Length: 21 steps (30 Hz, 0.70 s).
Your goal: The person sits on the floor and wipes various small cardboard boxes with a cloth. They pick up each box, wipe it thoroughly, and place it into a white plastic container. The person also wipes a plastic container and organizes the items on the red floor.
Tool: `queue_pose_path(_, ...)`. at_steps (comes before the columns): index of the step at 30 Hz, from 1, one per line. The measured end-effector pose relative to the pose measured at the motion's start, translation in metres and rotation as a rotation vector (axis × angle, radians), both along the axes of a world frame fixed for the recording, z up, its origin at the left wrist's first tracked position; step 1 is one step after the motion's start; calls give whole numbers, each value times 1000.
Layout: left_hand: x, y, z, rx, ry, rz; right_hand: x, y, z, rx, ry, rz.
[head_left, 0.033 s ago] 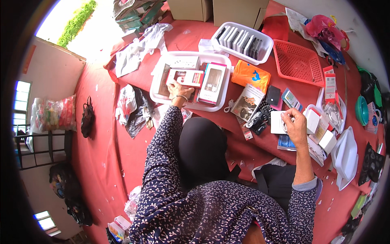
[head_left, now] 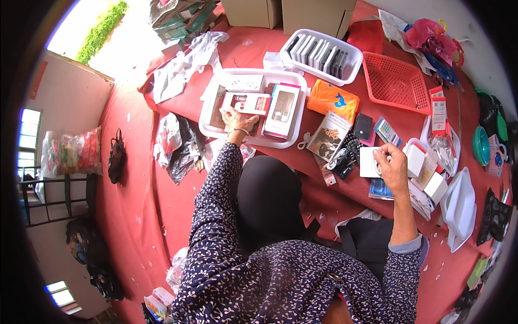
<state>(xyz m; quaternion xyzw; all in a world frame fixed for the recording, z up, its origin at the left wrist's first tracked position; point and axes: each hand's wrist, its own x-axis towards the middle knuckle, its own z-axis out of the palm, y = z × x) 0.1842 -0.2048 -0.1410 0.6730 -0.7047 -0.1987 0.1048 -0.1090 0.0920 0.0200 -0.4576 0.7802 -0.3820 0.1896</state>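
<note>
- Left hand [head_left: 236, 120] lies spread on the red-and-white flat carton [head_left: 245, 102] inside the white plastic tray [head_left: 211, 102] on the red-covered desk [head_left: 302, 178].
- Right hand [head_left: 392, 168] — fingers curled — pinches a small white square box [head_left: 368, 162] just above the desk's right side.

Bare red cloth [head_left: 253, 56] lies open between the white tray [head_left: 213, 94] and the far cardboard boxes [head_left: 280, 11]. Another open strip runs just below the tray toward the person. To the right, passage is crowded: an orange packet [head_left: 333, 100], a booklet [head_left: 329, 135], black cables [head_left: 345, 156] and small white boxes [head_left: 426, 167] sit close together. The red basket [head_left: 395, 82] blocks the far right.
</note>
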Motion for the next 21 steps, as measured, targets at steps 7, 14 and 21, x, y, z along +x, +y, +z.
queue_pose_path(7,12,-39,-18,-45,-259,-403,-1,-7,-20,-39,-100,39)
queue_pose_path(14,-7,-66,29,9,95,-240,-23,4,1,-244,17,-88)
queue_pose_path(21,-167,122,169,-131,476,-1055,-74,32,12,-50,-92,-188)
